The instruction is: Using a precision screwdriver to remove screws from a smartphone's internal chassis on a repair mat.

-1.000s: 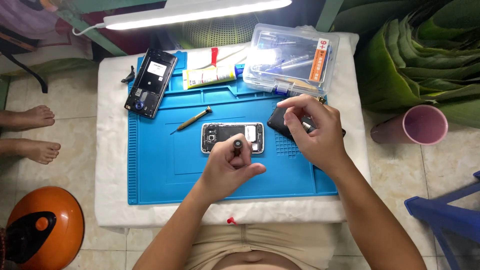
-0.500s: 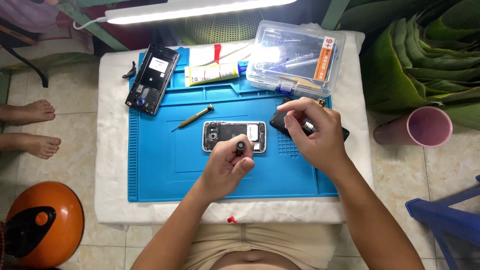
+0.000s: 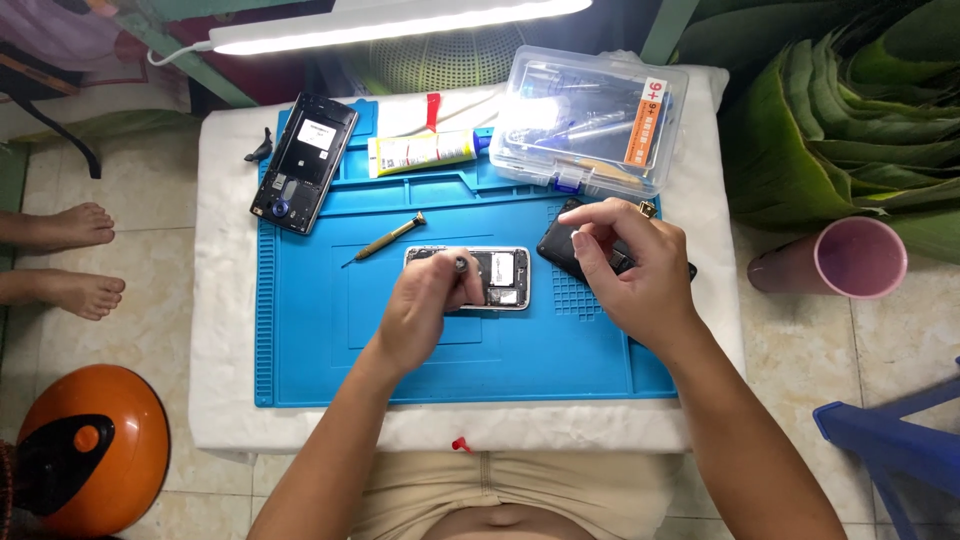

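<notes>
An opened phone (image 3: pixel 497 277) lies back-up in the middle of a blue work mat (image 3: pixel 320 330), its circuit board showing. My left hand (image 3: pixel 425 305) is closed on a small screwdriver (image 3: pixel 461 266), whose top sticks out above the fingers over the phone's left half. My right hand (image 3: pixel 625 262) rests on a black phone back cover (image 3: pixel 558 246) at the mat's right edge, fingertips pinching at it.
A second opened black phone (image 3: pixel 305 162), a yellow-handled screwdriver (image 3: pixel 388 237), a glue tube (image 3: pixel 425 153) and a clear plastic tool box (image 3: pixel 592 122) lie at the back. A lamp bar (image 3: pixel 400 22) hangs above. A pink cup (image 3: pixel 850 258), an orange helmet (image 3: pixel 85 450) and another person's bare feet (image 3: pixel 60 260) are beside the table.
My left hand has stayed on the screwdriver over the phone, shifting slightly. The right hand has kept its place on the black cover.
</notes>
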